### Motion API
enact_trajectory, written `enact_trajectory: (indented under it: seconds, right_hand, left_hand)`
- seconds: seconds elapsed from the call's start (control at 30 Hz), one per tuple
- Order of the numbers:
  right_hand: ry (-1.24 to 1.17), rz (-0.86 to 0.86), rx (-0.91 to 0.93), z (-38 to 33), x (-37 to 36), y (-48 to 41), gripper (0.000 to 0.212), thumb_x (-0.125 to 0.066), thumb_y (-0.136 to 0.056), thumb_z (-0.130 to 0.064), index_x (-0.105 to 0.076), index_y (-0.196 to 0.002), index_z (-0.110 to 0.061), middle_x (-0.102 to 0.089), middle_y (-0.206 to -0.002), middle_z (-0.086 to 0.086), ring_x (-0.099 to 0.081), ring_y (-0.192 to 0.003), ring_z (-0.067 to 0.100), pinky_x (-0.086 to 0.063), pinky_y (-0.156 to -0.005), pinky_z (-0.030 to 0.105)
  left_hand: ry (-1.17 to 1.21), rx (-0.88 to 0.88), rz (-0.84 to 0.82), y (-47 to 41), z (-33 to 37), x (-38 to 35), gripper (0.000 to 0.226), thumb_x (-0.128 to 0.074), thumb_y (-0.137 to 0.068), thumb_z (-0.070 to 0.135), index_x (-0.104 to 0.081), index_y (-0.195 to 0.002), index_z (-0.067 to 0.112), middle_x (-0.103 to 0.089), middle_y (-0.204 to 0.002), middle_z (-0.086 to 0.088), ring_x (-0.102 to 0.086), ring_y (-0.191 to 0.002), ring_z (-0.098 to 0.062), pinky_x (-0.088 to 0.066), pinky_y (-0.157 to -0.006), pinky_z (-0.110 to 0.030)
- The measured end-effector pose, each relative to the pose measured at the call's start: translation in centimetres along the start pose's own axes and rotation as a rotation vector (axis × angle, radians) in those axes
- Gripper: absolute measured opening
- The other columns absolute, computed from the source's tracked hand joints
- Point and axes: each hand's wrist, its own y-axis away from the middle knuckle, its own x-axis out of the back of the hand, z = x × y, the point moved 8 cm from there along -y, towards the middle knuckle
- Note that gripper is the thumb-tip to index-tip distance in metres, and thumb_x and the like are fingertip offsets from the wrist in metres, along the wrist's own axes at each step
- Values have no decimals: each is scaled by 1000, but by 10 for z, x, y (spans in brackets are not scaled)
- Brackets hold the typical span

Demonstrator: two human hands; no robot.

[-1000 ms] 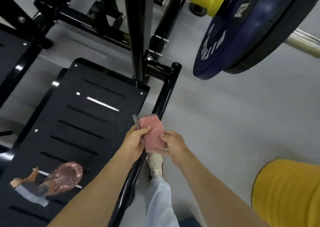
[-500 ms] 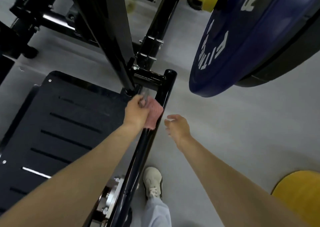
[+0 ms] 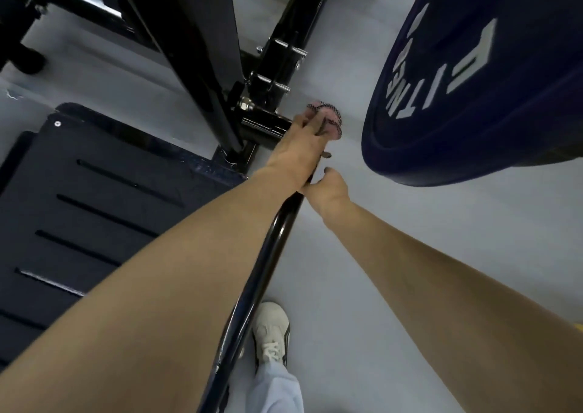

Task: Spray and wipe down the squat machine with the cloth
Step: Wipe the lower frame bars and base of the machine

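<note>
My left hand (image 3: 303,147) grips the pink cloth (image 3: 331,119) and presses it against the far end of the squat machine's black side tube (image 3: 271,254), where the tube meets a cross bar (image 3: 262,122). Most of the cloth is bunched under my fingers. My right hand (image 3: 331,191) hovers just behind the left, beside the tube, fingers loosely curled and holding nothing. The dark slotted footplate (image 3: 94,210) lies to the left of the tube. No spray bottle is in view.
A large blue weight plate (image 3: 473,81) hangs close on the right, above the grey floor (image 3: 410,239). A black upright post (image 3: 202,59) and frame bars rise at the top centre. My white shoe (image 3: 271,333) stands beside the tube.
My left hand slid the cloth forward along the tube to its far end. My right hand, which let go of the cloth a second ago, followed close behind it. The view moved forward.
</note>
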Motion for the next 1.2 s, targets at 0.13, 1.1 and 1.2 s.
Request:
enact_trajectory:
  seconds: [0.13,1.1,1.2]
  right_hand:
    - [-140,-27,-104,8,-10,-2,68,-73,-82,-35,-43,-133,-2,-53,-110,4,-55,-99,23,-48,-90,30]
    - [-331,10,-368,27,-34,-45,33,-51,-78,8,-62,-108,3,-68,-98,14,-67,-86,30,-57,-78,52]
    - [-307,2,-352,23,-31,-37,35,-64,-81,0,-59,-116,1,-66,-106,13,-66,-95,32,-57,-82,46]
  left_hand:
    - [-326,107,-6,22,-48,19,70,-47,-93,2,-9,-152,8,-2,-159,-11,-3,-146,-31,-33,-111,-45]
    - [639,582,302,70,-32,13,62,-37,-77,-22,-53,-131,3,-62,-119,-17,-56,-110,-31,-44,-97,-31]
    - [909,829,250,69,-54,1,30,-41,-84,-12,-62,-102,1,-61,-90,-12,-60,-90,-30,-49,-87,-41]
